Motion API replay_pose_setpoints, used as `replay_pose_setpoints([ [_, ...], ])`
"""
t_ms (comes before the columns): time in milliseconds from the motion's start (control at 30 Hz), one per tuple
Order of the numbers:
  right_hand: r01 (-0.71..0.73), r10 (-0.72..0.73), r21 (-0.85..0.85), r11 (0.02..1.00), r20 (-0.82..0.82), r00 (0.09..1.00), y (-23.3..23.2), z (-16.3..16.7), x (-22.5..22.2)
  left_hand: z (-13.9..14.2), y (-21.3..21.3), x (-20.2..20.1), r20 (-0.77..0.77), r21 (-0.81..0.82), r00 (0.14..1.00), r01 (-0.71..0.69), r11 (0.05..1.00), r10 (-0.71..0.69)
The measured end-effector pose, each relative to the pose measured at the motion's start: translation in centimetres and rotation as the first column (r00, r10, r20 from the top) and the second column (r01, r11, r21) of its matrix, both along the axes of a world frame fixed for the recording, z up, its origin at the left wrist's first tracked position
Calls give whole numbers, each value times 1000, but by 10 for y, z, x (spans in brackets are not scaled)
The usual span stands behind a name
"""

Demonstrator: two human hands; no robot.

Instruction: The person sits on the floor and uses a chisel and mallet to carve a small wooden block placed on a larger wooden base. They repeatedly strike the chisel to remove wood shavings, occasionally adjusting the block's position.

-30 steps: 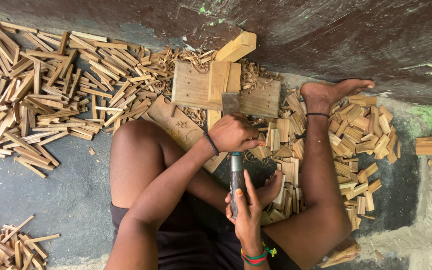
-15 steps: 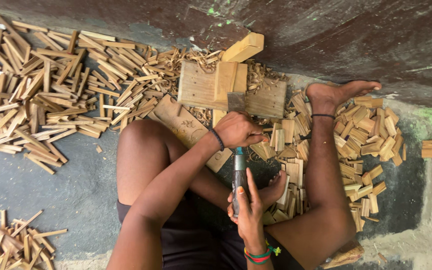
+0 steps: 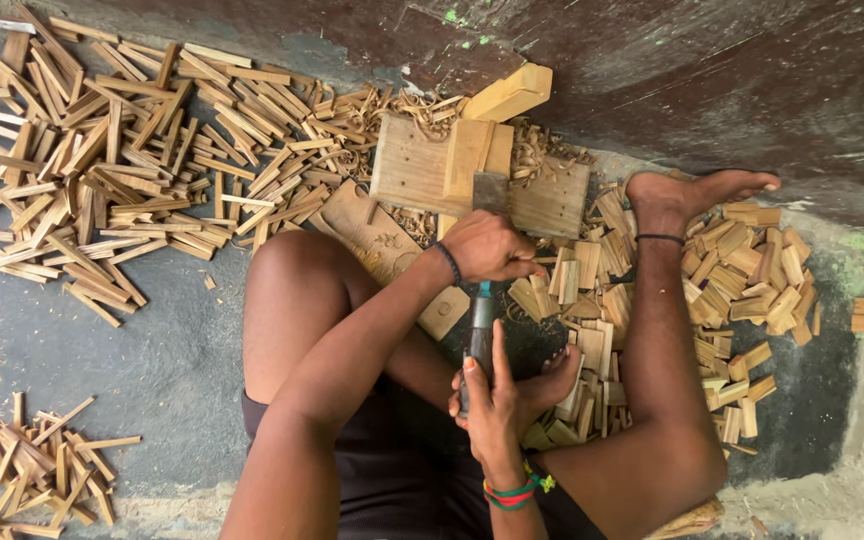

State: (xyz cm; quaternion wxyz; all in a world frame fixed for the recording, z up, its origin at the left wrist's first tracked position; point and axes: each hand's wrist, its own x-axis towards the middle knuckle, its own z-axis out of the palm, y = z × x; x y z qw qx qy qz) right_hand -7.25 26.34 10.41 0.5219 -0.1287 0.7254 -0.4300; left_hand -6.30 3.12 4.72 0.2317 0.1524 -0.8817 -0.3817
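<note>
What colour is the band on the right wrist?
Red and green, on the right wrist band; the head view shows it.

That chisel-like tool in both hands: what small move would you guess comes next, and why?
Probably a short push forward. The right hand grips the tool's handle, the left hand presses down near the metal blade, and the blade's edge rests on a small wooden piece atop the flat wooden block. Curled shavings nearby suggest paring.

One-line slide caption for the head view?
Seated on the floor, left hand steadies a chisel on a wooden block; right hand grips its handle.
</note>
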Motion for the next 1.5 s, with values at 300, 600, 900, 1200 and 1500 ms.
replay_pose_setpoints([
  [300,6,-6,5,1000,16,1000,-28,3,-13,-1,-27,-15,-14,-28,1000,6,1000,-7],
  [600,-13,14,-15,1000,38,999,-50,12,-15,-14,-43,-23,-8,-25,1000,25,999,-25],
  [900,-5,5,-154,988,5,1000,-65,-8,-22,-24,-54,-46,-48,-200,999,-16,980,6],
  [1200,228,-143,-355,907,250,958,-29,-24,-35,-6,-13,12,-229,-356,956,-259,898,185],
  [1500,312,-308,-295,903,60,949,6,-17,-65,-29,-17,44,-37,-349,839,-520,779,544],
])
